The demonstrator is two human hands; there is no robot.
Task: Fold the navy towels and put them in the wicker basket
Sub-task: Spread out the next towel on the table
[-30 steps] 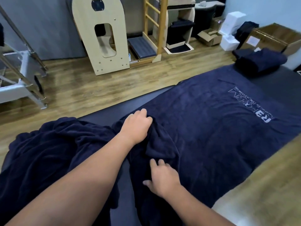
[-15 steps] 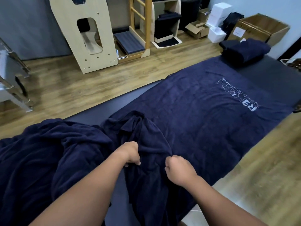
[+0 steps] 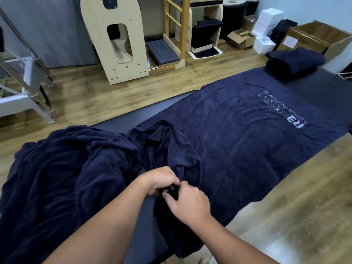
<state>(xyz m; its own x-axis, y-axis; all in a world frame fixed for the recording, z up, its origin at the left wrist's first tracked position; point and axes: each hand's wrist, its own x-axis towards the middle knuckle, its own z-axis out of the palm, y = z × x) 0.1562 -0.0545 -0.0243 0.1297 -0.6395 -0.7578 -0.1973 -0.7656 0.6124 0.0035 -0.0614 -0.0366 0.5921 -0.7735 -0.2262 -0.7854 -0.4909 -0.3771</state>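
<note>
Both hands meet, left hand (image 3: pixel 161 180) and right hand (image 3: pixel 187 203) pinching a bunched edge of the plush navy towel (image 3: pixel 238 149). It spreads flat beyond them over the smooth dark table (image 3: pixel 314 90). Left of the fingers lies a rumpled towel heap (image 3: pixel 62 172).

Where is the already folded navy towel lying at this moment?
In the head view, the folded towel lies at the far right end of the black table, beyond the spread logo towel, beside the cardboard box.

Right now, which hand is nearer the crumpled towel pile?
Left. The left hand sits just beside the crumpled towel pile; the right hand is farther, on the side away from it.
</note>
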